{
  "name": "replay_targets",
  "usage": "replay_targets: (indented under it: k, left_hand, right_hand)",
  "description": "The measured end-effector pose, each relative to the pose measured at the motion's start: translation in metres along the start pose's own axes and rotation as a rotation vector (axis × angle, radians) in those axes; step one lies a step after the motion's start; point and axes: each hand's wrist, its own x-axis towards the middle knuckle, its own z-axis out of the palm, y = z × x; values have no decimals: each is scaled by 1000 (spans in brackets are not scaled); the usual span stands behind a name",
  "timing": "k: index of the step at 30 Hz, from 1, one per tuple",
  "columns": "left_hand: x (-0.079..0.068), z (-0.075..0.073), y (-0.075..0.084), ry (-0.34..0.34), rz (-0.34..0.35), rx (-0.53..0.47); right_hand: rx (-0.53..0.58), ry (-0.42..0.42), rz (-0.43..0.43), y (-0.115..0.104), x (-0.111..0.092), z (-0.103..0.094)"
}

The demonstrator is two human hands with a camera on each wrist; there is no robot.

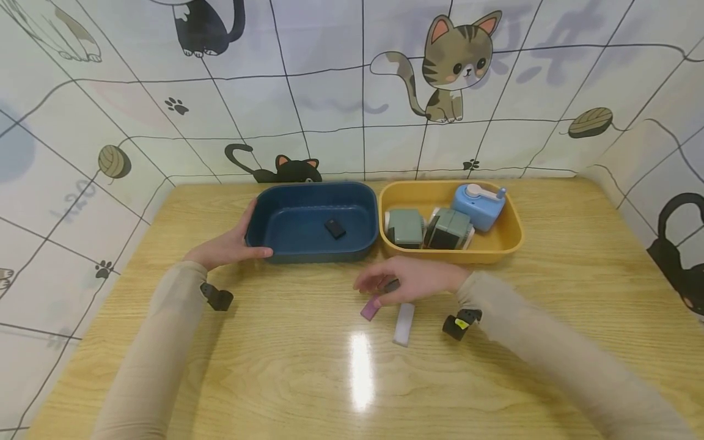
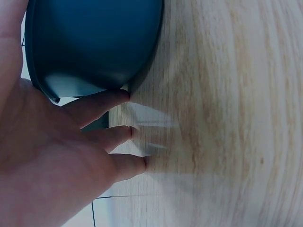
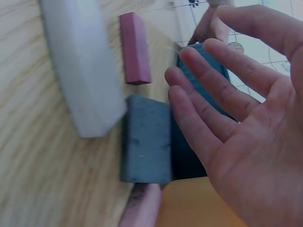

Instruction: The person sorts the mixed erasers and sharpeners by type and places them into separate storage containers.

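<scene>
My left hand (image 1: pixel 233 244) lies against the left end of a dark blue bin (image 1: pixel 319 256), thumb along its front corner. In the left wrist view its fingers (image 2: pixel 102 139) are straight, the tips close to the tabletop. My right hand (image 1: pixel 412 280) hovers with spread fingers over several small blocks, holding nothing. Below it lie a dark grey block (image 3: pixel 147 142), a pink block (image 3: pixel 134 49) and a longer white block (image 3: pixel 87 66). A pinkish block (image 3: pixel 140 208) behind the grey one is hidden by the hand in the head view.
A small black block (image 1: pixel 335 229) lies inside the blue bin. Beside it stands a yellow bin (image 1: pixel 514 229) with two grey-green boxy items (image 1: pixel 406 227) and a blue crank pencil sharpener (image 1: pixel 478 208). A cat-print cloth (image 1: pixel 330 110) rises behind the wooden table (image 1: pixel 275 366).
</scene>
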Motion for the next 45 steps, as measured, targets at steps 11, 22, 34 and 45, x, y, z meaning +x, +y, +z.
replay_targets:
  k: [11, 22, 34, 45]
  left_hand:
    - [0, 1, -1, -4, 7, -21]
    - [2, -1, -2, -1, 18, 4]
    - [2, -1, -2, 0, 11, 1]
    - [3, -1, -2, -5, -3, 5]
  right_hand:
    - [-50, 9, -3, 8, 2, 7]
    - [-207, 39, -2, 12, 3, 13]
    - [-428, 76, -22, 16, 10, 22]
    - [-331, 90, -44, 17, 10, 22]
